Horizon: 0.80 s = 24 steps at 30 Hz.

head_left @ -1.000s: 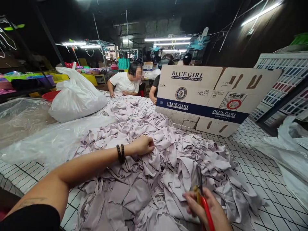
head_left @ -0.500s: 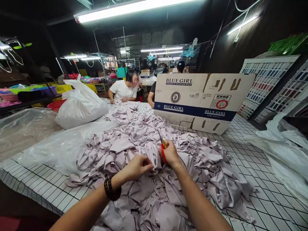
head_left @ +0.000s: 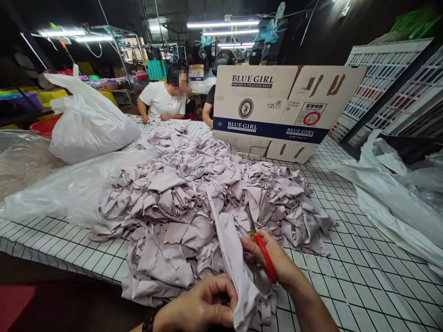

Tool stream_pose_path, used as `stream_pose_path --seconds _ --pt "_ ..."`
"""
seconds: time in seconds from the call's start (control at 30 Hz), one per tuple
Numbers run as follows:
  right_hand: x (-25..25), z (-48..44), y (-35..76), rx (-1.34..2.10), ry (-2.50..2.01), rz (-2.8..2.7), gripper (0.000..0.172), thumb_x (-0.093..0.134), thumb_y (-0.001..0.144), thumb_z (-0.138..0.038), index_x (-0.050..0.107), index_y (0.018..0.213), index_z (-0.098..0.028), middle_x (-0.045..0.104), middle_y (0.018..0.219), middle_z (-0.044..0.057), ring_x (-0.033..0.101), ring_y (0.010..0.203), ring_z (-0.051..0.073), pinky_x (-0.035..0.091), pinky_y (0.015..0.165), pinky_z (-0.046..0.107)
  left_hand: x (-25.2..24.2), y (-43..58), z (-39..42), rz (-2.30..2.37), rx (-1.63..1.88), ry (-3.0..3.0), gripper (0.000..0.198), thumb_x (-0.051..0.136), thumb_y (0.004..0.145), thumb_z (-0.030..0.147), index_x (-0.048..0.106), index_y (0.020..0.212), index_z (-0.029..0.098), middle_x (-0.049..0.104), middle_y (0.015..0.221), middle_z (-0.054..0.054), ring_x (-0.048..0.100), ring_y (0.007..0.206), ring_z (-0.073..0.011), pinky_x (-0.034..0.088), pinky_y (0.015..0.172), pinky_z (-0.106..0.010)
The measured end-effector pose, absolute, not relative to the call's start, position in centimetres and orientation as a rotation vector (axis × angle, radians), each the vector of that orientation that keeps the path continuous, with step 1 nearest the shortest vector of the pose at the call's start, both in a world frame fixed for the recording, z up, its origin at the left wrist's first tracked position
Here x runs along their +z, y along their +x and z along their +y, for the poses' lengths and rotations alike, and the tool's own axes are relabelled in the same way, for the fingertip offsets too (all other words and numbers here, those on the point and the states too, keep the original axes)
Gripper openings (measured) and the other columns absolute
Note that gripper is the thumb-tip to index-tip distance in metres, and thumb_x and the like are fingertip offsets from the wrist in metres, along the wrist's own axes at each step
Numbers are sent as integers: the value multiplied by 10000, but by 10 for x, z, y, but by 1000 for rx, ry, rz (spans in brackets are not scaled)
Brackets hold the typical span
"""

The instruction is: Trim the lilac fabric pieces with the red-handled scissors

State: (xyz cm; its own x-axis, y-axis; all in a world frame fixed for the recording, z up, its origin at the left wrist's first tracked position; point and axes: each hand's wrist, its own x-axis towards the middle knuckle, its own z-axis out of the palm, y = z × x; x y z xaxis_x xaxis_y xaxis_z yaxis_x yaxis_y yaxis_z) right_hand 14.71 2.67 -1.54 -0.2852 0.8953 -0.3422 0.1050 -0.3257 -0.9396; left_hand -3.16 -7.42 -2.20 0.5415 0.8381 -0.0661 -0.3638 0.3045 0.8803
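A large heap of pale mauve fabric pieces (head_left: 173, 207) covers the middle of the table. My left hand (head_left: 204, 299), low in the view, pinches the near end of one long fabric strip (head_left: 228, 244) that stretches back into the heap. My right hand (head_left: 273, 256), just right of that strip, is wrapped round red-handled scissors (head_left: 265, 253). Their blades point up and away, over the heap. Whether the right fingers also touch the strip I cannot tell.
A Blue Girl beer carton (head_left: 273, 106) stands at the back of the grid-patterned table (head_left: 363, 258). White plastic bags (head_left: 93, 124) lie at the left, more plastic (head_left: 387, 180) at the right. A person in a white shirt (head_left: 162, 99) sits across the table.
Both hands have come nearer to me, drawing a long fabric strip out of the heap. The scissors moved along in my right hand. My view has tilted down.
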Motion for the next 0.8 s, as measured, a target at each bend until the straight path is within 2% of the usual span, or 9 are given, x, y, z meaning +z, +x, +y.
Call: stream_pose_path --seconds 0.17,0.27,0.33,0.43,0.47,0.53,0.6,0.7,0.8 --pt "-9 -2 128 1783 -1179 -1278 491 818 592 -512 492 820 -224 555 681 -55 532 577 114 444 545 232 -17 -26 -83 598 686 1368 398 673 788 539 609 677 163 586 715 -19 553 735 -145 424 764 -241" --pt "-4 -4 139 1744 -1157 -1282 470 804 629 -485 481 863 -236 528 662 -60 528 588 122 449 553 233 -4 -38 -69 857 548 1649 348 603 864 469 664 715 160 619 674 -21 567 662 -140 437 665 -221" --pt "-2 -4 150 1675 -1167 -1319 457 810 632 -453 478 862 -241 511 653 -60 529 596 128 450 555 233 6 -51 -48 1179 623 1757 366 506 929 425 671 757 148 622 667 -29 558 632 -143 438 626 -232" --pt "0 -7 165 1593 -1186 -1406 406 800 659 -398 475 846 -244 499 655 -58 528 602 130 450 556 237 20 -68 -8 1461 893 2025 296 408 969 298 657 1007 142 664 1027 -114 582 991 -218 443 901 -335" --pt "-1 -8 168 1579 -1187 -1425 389 795 667 -376 473 841 -245 499 660 -58 528 606 129 448 559 238 24 -70 5 1430 868 2150 268 436 948 260 639 1082 147 638 1147 -129 541 1109 -237 396 992 -375" --pt "-2 -10 173 1561 -1183 -1443 373 791 670 -336 469 834 -244 511 681 -55 527 614 125 437 560 232 32 -71 28 1270 599 2347 247 536 872 214 646 1085 155 644 1160 -120 537 1144 -252 326 1071 -414" --pt "-3 -10 177 1558 -1185 -1438 369 787 670 -310 463 832 -242 533 708 -49 513 602 113 417 545 222 38 -67 42 1127 310 2416 207 613 790 192 676 984 156 695 979 -82 616 975 -231 367 1032 -396" --pt "-3 -6 185 1580 -1186 -1390 387 787 658 -301 447 831 -239 545 715 -52 478 568 94 390 521 211 42 -62 47 1039 142 2369 210 679 736 229 679 928 144 685 817 -47 608 740 -179 460 788 -284" --pt "5 2 193 1581 -1192 -1374 398 795 641 -290 442 817 -235 539 705 -56 479 572 92 392 533 214 45 -62 41 1035 119 2241 213 631 826 329 677 886 130 630 698 -15 506 590 -115 373 559 -202"
